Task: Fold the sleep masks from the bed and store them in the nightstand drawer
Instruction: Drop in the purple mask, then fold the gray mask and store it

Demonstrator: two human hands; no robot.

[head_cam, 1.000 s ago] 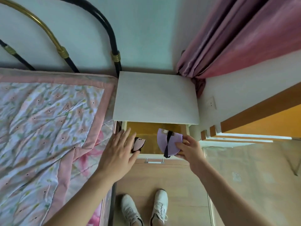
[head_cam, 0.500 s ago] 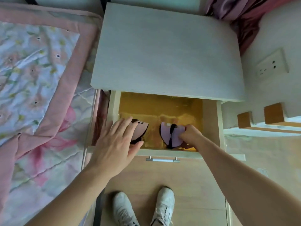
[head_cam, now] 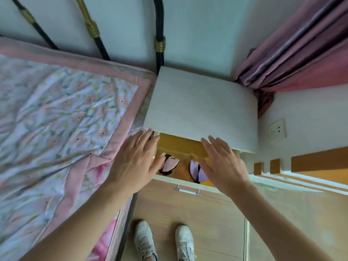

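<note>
Two folded sleep masks are lying inside the open nightstand drawer (head_cam: 180,146), apart from each other on its yellow-brown floor. The pink sleep mask (head_cam: 170,163), edged in black, is sitting toward the drawer's left side; the lilac sleep mask (head_cam: 194,171), crossed by a black strap, is sitting to its right, near the front wall.

I am holding my two hands flat above the drawer opening. My left hand (head_cam: 134,161) is hovering over the drawer's left edge with its fingers straight and spread, its grip wide and holding nothing; its thumb is partly covering the left end of the pink mask. My right hand (head_cam: 223,165) is hovering over the drawer's right part, fingers likewise straight and spread, grip wide and holding nothing; it is overlapping the right side of the lilac mask. Whether either hand is touching a mask I cannot tell.

One metal handle (head_cam: 187,191) is showing on the drawer front. The nightstand (head_cam: 201,108), one unit with a pale top, is standing between the bed (head_cam: 62,129) on its left and the wall on its right. The bed is carrying one floral quilt with a pink border, and a headboard (head_cam: 159,44) of dark and brass-coloured bars is standing behind it. One pink curtain (head_cam: 301,53) is hanging at the upper right, and one wall socket (head_cam: 276,129) is sitting below it. My two white shoes (head_cam: 163,240) are standing on the wooden floor before the drawer.
</note>
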